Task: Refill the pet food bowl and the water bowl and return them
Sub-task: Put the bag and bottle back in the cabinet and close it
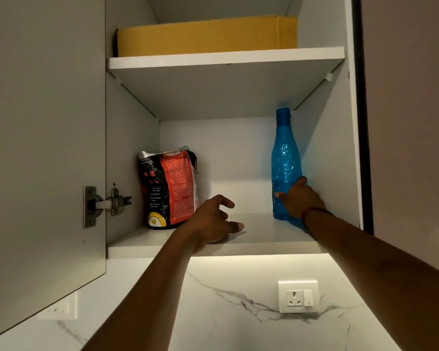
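A red and black pet food bag [169,188] stands upright at the left of the lower cabinet shelf [254,224]. A tall blue water bottle [285,158] stands at the right of the same shelf. My right hand [299,198] is wrapped around the bottle's lower part. My left hand [213,224] hovers over the shelf just right of the bag, fingers spread, holding nothing and apart from the bag. No bowls are in view.
The cabinet door [43,148] hangs open at the left with its hinge [104,203]. A flat cardboard box [208,36] lies on the upper shelf. Below is a marble wall with a power socket [298,296].
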